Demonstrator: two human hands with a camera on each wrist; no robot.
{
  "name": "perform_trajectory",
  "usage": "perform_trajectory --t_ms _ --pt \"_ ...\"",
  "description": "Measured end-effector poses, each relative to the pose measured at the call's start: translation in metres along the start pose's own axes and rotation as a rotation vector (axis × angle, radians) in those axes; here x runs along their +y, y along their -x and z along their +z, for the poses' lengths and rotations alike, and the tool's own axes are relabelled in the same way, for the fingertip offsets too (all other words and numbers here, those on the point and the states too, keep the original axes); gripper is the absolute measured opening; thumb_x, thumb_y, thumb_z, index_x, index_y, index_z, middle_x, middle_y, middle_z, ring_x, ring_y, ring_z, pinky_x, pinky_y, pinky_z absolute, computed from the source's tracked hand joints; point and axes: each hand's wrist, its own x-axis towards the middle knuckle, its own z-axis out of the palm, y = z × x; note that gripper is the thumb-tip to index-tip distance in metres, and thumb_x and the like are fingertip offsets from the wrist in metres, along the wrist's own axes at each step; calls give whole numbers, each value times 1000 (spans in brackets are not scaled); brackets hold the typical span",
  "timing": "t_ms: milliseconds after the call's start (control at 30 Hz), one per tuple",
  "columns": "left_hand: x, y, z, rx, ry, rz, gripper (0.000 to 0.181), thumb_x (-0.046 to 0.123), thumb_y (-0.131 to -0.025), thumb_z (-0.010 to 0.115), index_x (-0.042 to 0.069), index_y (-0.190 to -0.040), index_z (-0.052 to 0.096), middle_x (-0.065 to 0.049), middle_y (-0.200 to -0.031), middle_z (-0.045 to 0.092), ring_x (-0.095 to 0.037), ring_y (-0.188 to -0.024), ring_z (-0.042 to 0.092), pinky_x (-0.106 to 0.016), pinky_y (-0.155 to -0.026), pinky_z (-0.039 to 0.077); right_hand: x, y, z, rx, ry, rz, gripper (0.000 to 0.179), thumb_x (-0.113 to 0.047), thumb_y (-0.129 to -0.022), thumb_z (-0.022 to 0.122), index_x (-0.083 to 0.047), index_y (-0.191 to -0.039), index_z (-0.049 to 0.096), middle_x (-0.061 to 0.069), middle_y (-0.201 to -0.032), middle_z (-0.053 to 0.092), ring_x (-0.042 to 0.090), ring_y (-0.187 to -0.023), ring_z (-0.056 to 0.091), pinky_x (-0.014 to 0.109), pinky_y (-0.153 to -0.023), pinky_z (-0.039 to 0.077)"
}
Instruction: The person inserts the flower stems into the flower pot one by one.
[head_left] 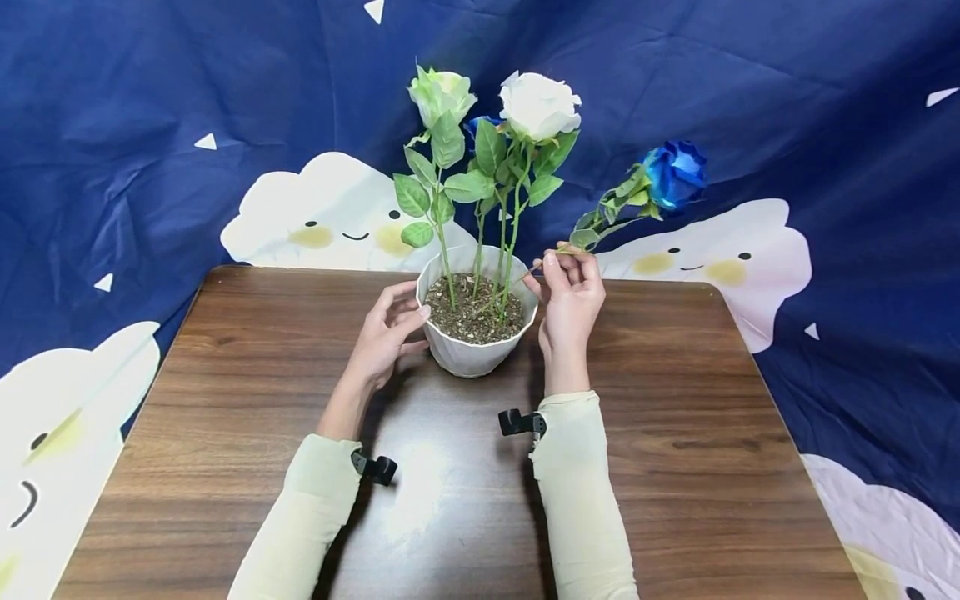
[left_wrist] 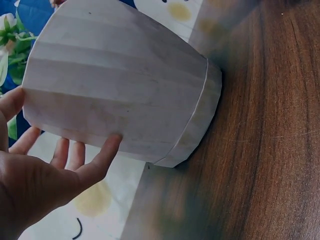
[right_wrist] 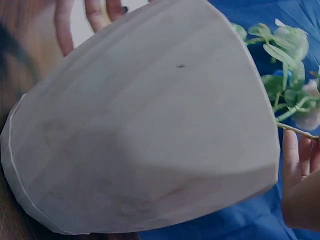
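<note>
A white faceted flowerpot (head_left: 472,358) filled with dark soil (head_left: 472,321) stands on the table, holding a pale green rose (head_left: 442,96), a white rose (head_left: 540,107) and a blue rose mostly hidden behind them. My left hand (head_left: 382,333) rests against the pot's left side, thumb at the rim, fingers spread; the left wrist view shows the fingertips on the pot wall (left_wrist: 120,100). On the right, my right hand (head_left: 572,300) pinches the stem of another blue rose (head_left: 675,175). Its bloom leans out to the right, and the stem's lower end points over the soil.
The brown wood-grain table (head_left: 675,433) runs under both forearms. Close behind its far edge hangs a dark blue cloth (head_left: 247,75) with smiling white clouds. Each sleeve carries a small black wrist camera (head_left: 521,422).
</note>
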Motion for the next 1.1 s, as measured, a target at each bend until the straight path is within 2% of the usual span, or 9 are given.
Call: perform_trajectory --t_ms 100,333,567,700,867,967,1100 --pt "-1 0 0 -4 1 1 55 6 -98 64 9 -148 43 -10 -122 47 -20 -104 57 -58 -94 57 3 4 4 -24 72 -20 16 14 -92 64 6 -106 64 5 -85 65 17 -75 67 26 -59 63" --pt "0 -1 0 -2 1 3 55 6 -98 64 9 -148 43 -10 -122 48 -22 -106 56 -58 -93 57 9 9 12 -91 196 -70 21 12 -89 68 -6 -99 73 4 -88 68 11 -75 66 22 -60 62" --pt "1 0 0 1 3 1 54 7 -97 65 10 -147 44 -8 -120 47 -17 -102 57 -57 -93 57 14 10 17 -156 305 -147 14 10 -88 70 13 -101 69 13 -86 70 11 -68 65 26 -60 62" --pt "1 0 -1 -2 -2 1 55 7 -97 65 10 -148 44 -9 -121 47 -18 -103 57 -57 -94 57 16 10 20 -209 351 -134 16 10 -89 69 18 -103 67 7 -82 70 8 -66 64 23 -61 61" --pt "1 0 -1 -2 0 2 55 6 -97 65 10 -148 44 -10 -122 46 -19 -104 56 -58 -94 57 20 8 25 -276 420 -97 10 10 -89 68 16 -97 68 2 -80 69 10 -66 63 23 -60 60" --pt "1 -1 -1 -5 -1 2 56 6 -97 65 9 -148 44 -11 -123 46 -20 -104 56 -58 -93 57 22 8 26 -303 474 -65 5 10 -89 68 12 -93 69 9 -84 69 11 -68 63 27 -62 62" --pt "0 -1 -1 -8 -13 3 56 7 -97 65 9 -149 43 -11 -123 46 -20 -105 56 -60 -94 56 23 7 28 -338 528 -28 6 9 -91 66 14 -95 68 26 -97 70 15 -73 67 33 -66 64"
